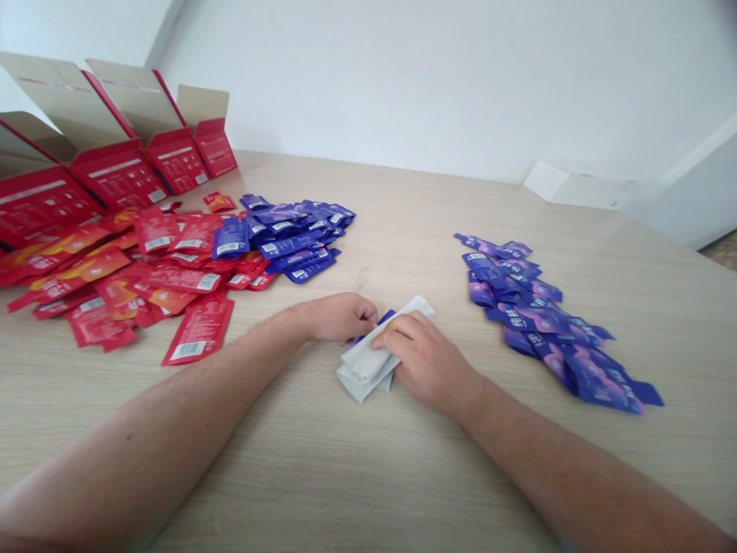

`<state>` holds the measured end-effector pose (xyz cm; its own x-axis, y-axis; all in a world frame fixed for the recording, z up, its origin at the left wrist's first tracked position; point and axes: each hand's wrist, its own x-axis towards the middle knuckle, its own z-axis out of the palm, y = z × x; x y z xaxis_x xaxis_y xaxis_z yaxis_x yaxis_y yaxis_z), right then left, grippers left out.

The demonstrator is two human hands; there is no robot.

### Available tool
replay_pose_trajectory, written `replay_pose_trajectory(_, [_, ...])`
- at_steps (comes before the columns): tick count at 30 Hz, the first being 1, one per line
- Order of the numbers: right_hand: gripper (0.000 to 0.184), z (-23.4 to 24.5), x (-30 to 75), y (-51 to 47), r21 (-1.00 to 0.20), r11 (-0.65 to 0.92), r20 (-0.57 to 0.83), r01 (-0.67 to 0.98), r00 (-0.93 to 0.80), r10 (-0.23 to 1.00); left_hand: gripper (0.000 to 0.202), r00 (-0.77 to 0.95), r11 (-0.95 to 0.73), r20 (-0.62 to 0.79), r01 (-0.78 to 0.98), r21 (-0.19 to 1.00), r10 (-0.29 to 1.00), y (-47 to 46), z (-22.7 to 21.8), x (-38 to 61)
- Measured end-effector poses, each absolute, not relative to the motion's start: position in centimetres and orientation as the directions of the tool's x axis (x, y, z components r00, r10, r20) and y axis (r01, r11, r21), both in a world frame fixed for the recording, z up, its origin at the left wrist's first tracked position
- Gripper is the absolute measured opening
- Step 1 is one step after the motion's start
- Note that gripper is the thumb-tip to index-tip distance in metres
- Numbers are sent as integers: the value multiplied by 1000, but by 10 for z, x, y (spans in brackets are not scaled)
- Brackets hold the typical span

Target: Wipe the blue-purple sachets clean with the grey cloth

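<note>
Near the middle of the table my right hand (429, 362) is closed on a folded white cloth (368, 361), thumb on top, its layers fanning out at the lower end. Just to the left, the curled fingers of my left hand (339, 317) pinch at the edge of a purple packet (388, 316). Most of that packet lies hidden behind the cloth and my fingers. A loose heap of purple packets (299, 234) sits beyond my left hand. Off to the right, more purple packets (553, 322) overlap in a long row.
Red packets (166, 280) are heaped at the left, running under the purple ones. Behind them stand several red cardboard boxes (120, 173) with raised flaps. A white folded card (581, 188) lies at the far right by the wall. The wooden table (322, 476) extends underneath.
</note>
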<state>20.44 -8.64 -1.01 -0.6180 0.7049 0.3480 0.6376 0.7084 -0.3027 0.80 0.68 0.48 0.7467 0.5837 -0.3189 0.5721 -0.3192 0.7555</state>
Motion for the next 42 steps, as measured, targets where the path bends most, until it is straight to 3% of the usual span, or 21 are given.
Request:
replay_pose_trajectory(4, [32,-11,202,-89,-287,777,336,560,-701,629,17,743,-318,-316,574,755,590,8,4,8])
replay_pose_trajectory(9, [36,-12,206,-85,-316,694,367,647,-591,718,14,748,-301,-327,568,766,578,8,3,7])
replay_pose_trajectory(14, [34,-11,204,-86,-288,769,335,570,-692,639,14,752,-317,-322,568,760,576,8,4,8])
replay_pose_trajectory(19, [36,-10,205,-85,-309,687,345,658,-596,725,13,747,-303,-334,574,761,575,8,3,8])
replay_pose_trajectory(24, [33,-11,204,-87,-285,771,329,569,-697,637,14,756,-328,-321,568,755,571,8,4,8])
replay_pose_trajectory(29, [35,-10,208,-82,-321,696,366,642,-594,717,14,757,-333,-315,566,754,573,8,3,7])
replay_pose_trajectory(35, [35,-14,204,-85,-317,765,355,561,-678,644,14,764,-332,-301,550,767,571,8,2,7])
replay_pose_trajectory(38, [38,-14,214,-75,-388,688,431,613,-539,724,16,755,-312,-299,548,776,584,7,1,6])
replay_pose_trajectory(42, [30,-8,237,-54,-576,506,539,642,-166,826,22,735,-345,-198,516,784,649,7,-1,7])
